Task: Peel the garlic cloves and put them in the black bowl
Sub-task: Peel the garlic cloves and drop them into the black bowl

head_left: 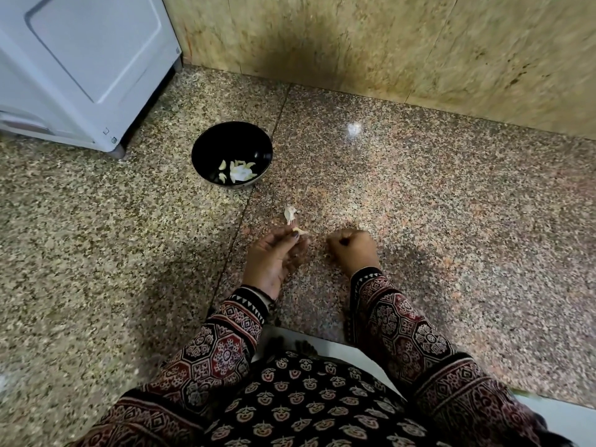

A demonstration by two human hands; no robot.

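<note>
We are pinching a small garlic clove (301,232) at the tips of our left hand (274,254), fingers (283,236) curled round it, low over the speckled surface (435,204). It is looking light, firm and a little slick under its papery skin, so we are judging the blunt root end the best place to grip while the skin is pulled away. Our right hand (353,248) is clenching into a fist just beside it; whether anything is sitting inside we cannot tell. A scrap of skin (290,215) is lying just ahead. The black bowl (206,146) is standing further off to the left, with peeled cloves (239,171) inside. The pinched piece is too small to tell how much skin is clinging on.
</note>
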